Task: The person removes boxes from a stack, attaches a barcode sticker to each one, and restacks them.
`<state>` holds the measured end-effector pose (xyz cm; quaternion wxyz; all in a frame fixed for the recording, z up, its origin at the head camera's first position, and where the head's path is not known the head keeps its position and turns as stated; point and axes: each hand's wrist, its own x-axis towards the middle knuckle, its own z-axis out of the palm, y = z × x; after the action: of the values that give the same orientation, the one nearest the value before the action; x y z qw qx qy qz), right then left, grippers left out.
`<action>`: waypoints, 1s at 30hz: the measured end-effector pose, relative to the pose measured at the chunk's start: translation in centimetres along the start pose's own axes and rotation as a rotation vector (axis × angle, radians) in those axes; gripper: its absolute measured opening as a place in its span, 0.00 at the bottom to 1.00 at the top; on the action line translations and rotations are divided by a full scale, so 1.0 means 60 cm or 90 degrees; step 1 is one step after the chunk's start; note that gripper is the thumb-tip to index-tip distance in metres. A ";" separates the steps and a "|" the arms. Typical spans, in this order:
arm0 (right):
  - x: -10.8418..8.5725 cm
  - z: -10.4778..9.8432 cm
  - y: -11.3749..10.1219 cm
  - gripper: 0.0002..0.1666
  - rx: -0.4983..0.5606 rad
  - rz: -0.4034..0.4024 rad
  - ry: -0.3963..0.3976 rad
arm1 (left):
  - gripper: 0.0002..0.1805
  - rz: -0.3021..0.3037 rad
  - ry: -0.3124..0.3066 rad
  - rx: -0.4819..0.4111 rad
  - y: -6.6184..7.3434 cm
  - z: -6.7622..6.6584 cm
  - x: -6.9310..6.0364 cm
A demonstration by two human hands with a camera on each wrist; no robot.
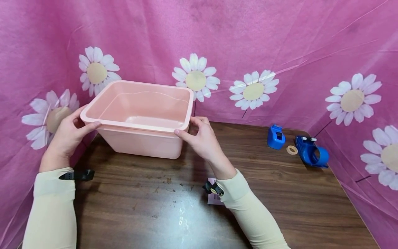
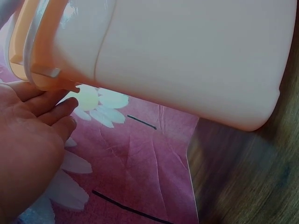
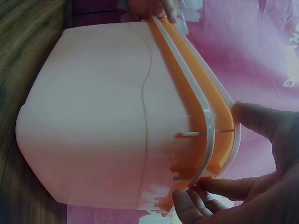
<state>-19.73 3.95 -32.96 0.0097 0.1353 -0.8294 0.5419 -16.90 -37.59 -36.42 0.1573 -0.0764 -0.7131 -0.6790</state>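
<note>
A pink plastic bin (image 1: 140, 143) stands at the left back of the wooden table, its open top facing up. Two rims, one just above the other, show in the right wrist view, so a second pink bin (image 3: 219, 119) appears nested inside the lower bin (image 3: 93, 116). My left hand (image 1: 66, 135) holds the left end, thumb on the front rim and fingers beneath the edge. At the right front corner, my right hand (image 1: 203, 140) grips the rim between thumb and fingers. No contents show inside the upper bin.
Toward the right back lie a small blue tape dispenser (image 1: 276, 137), a narrow tape roll (image 1: 292, 150) and a larger blue dispenser (image 1: 312, 152). A barcode label (image 1: 214, 199) lies partly under my right wrist. Pink daisy-printed cloth (image 1: 149, 41) encloses the table (image 1: 149, 214).
</note>
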 end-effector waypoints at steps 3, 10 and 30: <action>-0.001 -0.001 0.000 0.38 -0.004 -0.002 0.001 | 0.35 0.001 0.001 0.000 -0.001 0.000 0.000; -0.001 -0.003 0.000 0.38 -0.007 -0.008 -0.003 | 0.35 -0.002 0.005 0.014 0.000 0.001 0.000; -0.001 -0.010 0.001 0.40 -0.002 -0.014 -0.003 | 0.37 -0.009 0.024 0.187 0.005 0.003 0.000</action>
<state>-19.77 4.54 -32.76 0.0143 0.1458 -0.8286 0.5403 -16.79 -37.38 -36.15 0.1754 -0.0346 -0.8023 -0.5695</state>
